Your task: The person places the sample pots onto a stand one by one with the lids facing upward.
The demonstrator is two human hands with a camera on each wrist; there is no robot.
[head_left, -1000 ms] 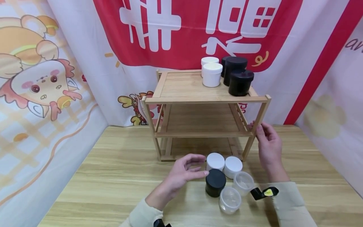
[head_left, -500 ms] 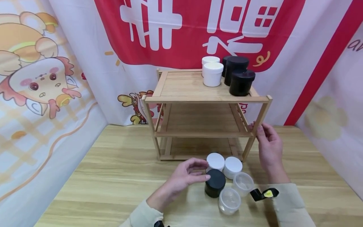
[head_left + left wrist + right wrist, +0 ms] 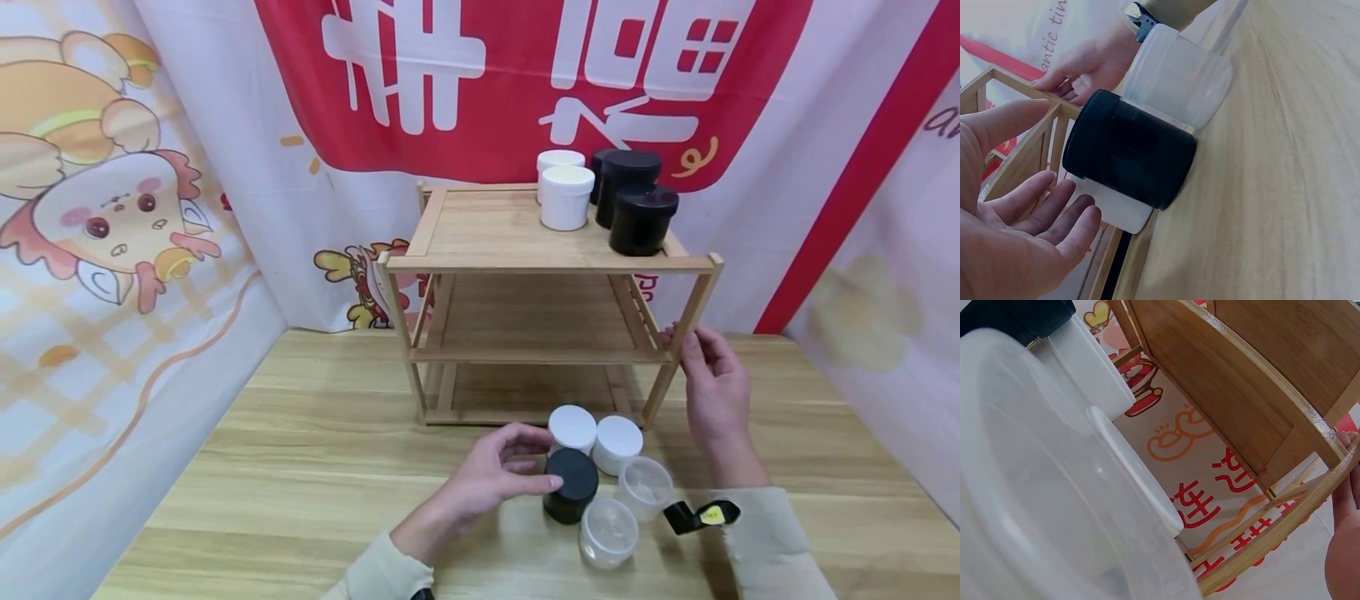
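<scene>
My left hand (image 3: pixel 487 473) is beside a lidded black jar (image 3: pixel 577 498) on the table, its thumb over the near side and its fingers around the far side. In the left wrist view a gap shows between the relaxed fingers (image 3: pixel 1075 212) and the black jar (image 3: pixel 1135 150). Two white jars (image 3: pixel 572 427) and two clear plastic jars (image 3: pixel 608 533) stand close around it. With my right hand (image 3: pixel 717 396) I hold the right front post of a three-tier wooden rack (image 3: pixel 540 354); its fingertips are partly hidden behind the post.
On the rack's top shelf (image 3: pixel 472 225), two white jars (image 3: pixel 566 200) and three black jars (image 3: pixel 642 221) are grouped at the right. Wood-grain tabletop (image 3: pixel 300 450) stretches left of the jars. Printed cloth (image 3: pixel 360 183) hangs behind and at both sides.
My left hand has moved slightly right and down toward the black jar, with its thumb now over the lid's edge in the head view. My right hand stays on the rack post.
</scene>
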